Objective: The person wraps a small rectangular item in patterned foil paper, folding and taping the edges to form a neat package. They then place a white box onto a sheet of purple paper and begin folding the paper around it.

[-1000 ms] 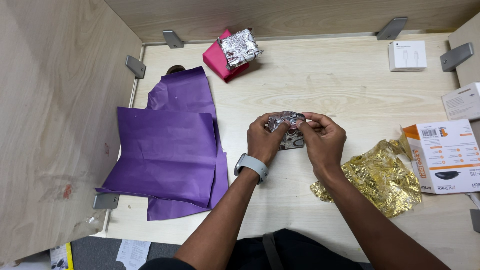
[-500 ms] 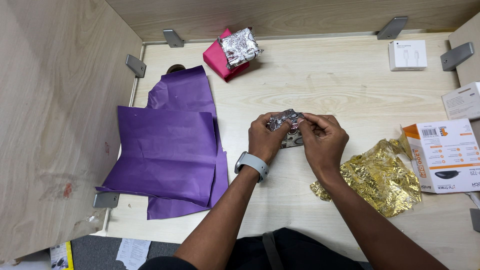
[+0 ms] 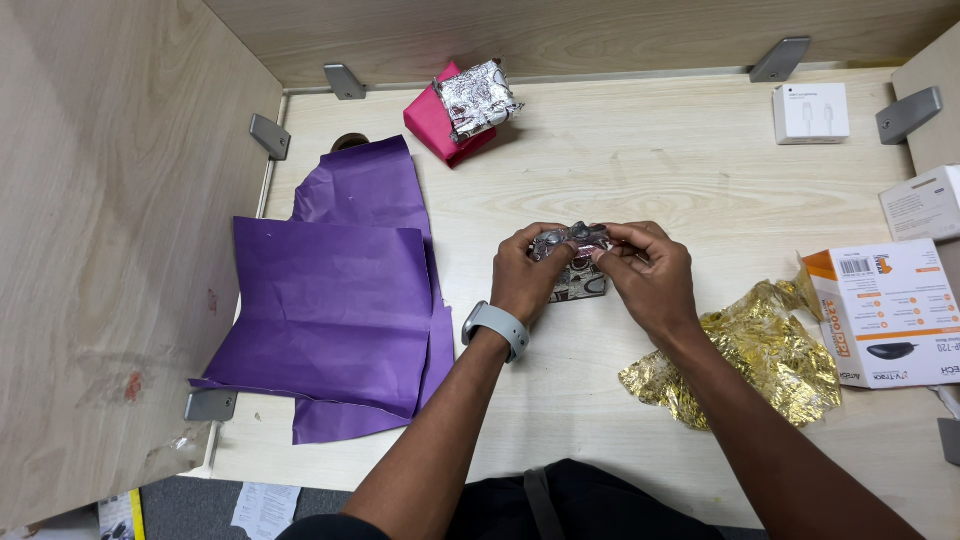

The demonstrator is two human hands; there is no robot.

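Both hands at desk centre, left hand [image 3: 522,275] and right hand [image 3: 648,275] pinching the top of a small silver-wrapped parcel [image 3: 575,262] that rests on the desk [image 3: 640,160], fingers closed on its foil. Purple paper [image 3: 335,310] lies left, crumpled gold foil [image 3: 745,365] right, pink box [image 3: 440,125] at back.
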